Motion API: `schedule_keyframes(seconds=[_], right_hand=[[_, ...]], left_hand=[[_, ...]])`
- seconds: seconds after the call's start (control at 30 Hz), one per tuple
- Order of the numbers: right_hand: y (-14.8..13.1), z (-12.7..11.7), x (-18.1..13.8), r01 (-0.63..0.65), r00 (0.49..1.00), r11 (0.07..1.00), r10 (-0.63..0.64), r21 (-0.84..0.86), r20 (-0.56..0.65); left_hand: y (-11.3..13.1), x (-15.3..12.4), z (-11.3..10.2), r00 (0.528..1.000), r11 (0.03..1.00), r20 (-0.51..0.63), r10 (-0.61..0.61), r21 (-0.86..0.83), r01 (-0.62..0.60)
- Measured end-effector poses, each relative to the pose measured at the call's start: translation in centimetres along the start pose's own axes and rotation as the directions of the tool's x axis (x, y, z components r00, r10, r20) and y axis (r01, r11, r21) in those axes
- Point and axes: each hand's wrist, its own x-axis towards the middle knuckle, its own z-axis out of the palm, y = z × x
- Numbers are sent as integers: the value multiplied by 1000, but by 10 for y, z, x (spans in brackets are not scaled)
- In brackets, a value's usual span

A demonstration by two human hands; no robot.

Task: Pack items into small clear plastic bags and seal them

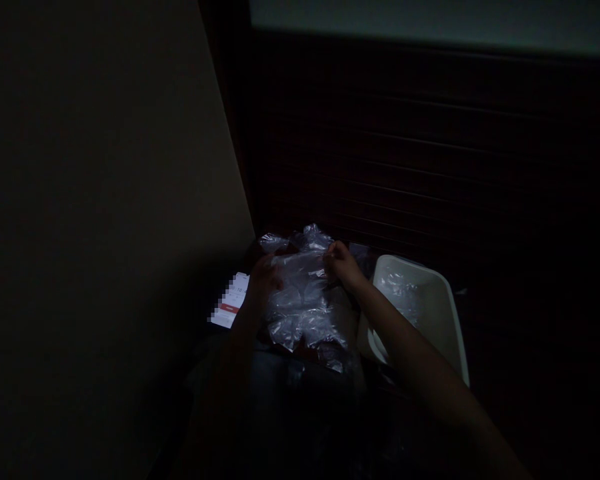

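Observation:
The scene is very dark. My left hand [263, 280] and my right hand [344, 265] both grip the upper edge of a crinkled clear plastic bag [303, 300], one at each side. The fingers of both hands are curled closed on the plastic. The bag lies over a pile of similar clear plastic wrappings [310, 337], with something dark reddish beneath that I cannot make out.
A white plastic tub [443, 313] with clear plastic inside stands just right of the pile. A white paper with a red band [233, 300] lies to the left. A pale wall [105, 200] rises at left and dark slatted panelling [430, 147] behind.

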Motion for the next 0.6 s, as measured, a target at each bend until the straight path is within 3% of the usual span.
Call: schedule_keyframes(seconds=[0.1, 0.27, 0.47, 0.6], right_hand=[[0, 0, -1, 16, 999, 999, -14, -47, 30], [0, 0, -1, -75, 993, 994, 81, -79, 83], [1, 0, 1, -163, 985, 985, 166, -48, 54], [1, -1, 2, -142, 988, 989, 144, -43, 50]], left_hand=[[-1, 0, -1, 1000, 1000, 11, 2, 19, -3], [-3, 0, -3, 999, 1000, 35, 13, 0, -13], [-3, 4, -4, 1000, 1000, -3, 10, 20, -10], [0, 8, -4, 1000, 993, 12, 19, 120, -20]])
